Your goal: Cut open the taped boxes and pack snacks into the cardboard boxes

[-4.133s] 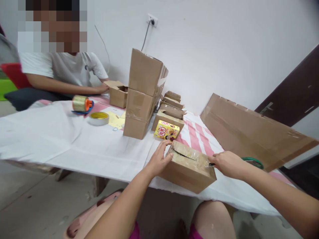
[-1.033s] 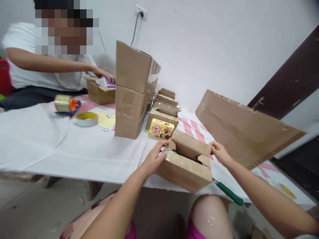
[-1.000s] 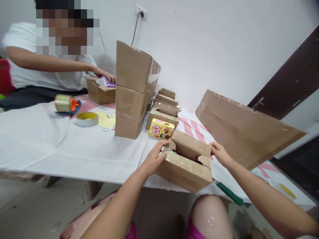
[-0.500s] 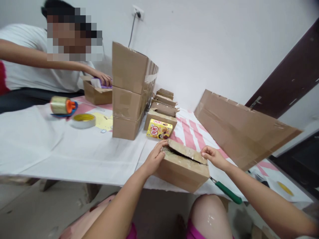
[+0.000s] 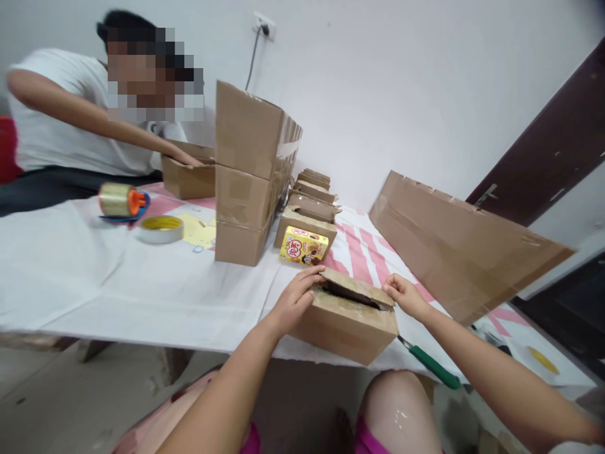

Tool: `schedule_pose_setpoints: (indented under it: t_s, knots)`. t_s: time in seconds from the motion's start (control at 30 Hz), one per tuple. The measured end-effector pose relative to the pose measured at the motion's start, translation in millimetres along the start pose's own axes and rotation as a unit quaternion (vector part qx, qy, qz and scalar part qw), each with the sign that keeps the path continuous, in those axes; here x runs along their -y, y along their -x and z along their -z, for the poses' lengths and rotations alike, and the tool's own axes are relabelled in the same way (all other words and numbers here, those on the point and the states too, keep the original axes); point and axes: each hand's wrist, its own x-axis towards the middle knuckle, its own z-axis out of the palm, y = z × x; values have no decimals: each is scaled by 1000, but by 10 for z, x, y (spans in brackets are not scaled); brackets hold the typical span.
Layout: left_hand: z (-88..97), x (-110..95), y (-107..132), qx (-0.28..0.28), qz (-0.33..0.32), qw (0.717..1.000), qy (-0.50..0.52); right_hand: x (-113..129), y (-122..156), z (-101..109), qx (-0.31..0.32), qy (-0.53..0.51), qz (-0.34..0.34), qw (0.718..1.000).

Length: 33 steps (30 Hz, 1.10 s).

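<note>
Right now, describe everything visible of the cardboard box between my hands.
The oblong brown cardboard box sits askew on the white cloth, by its near edge. Its far flap is slightly raised over a dark slit. Your left hand holds its left end; your right hand is at the flap's right corner.

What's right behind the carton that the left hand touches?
A yellow box and pink-striped cloth show behind the carton. The carton covers the strip of cloth just past its far side; anything there is hidden.

cardboard box [image 5: 345, 328] | brown | top flap [image 5: 359, 287] ajar, dark gap | upright | white cloth [image 5: 189, 290], near edge
</note>
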Motion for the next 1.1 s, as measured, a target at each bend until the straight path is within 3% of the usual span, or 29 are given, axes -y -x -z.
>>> schedule_pose_setpoints:
  t_s: [0.17,0.3,0.37,0.47,0.53,0.57,0.63,0.7,0.8,0.9,1.0,1.1]
  knots:
    - [-18,12,8,-12,-11,1000,-23,-106,-139,-34,-56,14,-37,998]
    - [-13,-8,27,-25,-8,999,-28,-231,-192,138,-136,51,-49,988]
    - [-11,-15,40,-25,-5,999,-28,-260,-98,278,-174,84,-33,981]
    - [-19,-20,53,-21,2,999,-32,-222,259,415,-187,134,17,973]
    - [-31,-22,53,-18,7,999,-35,-154,605,402,-145,173,94,970]
    - [-38,-21,53,-17,8,999,-36,-118,792,361,-104,208,170,958]
    - [-49,-21,51,-18,10,999,-37,-71,1166,220,-28,265,304,915]
    - [-57,-23,54,-24,12,999,-39,-90,1515,29,43,294,368,881]
    - [-59,-37,66,-29,24,998,-45,-260,1939,-258,156,308,380,858]
    - [-54,-63,79,-24,35,998,-55,-460,2187,-425,166,324,362,858]
    - [-55,-90,80,-20,37,998,-53,-492,2248,-425,180,322,329,869]
    - [-65,-111,63,-31,47,998,-21,-351,2199,-331,230,297,304,875]
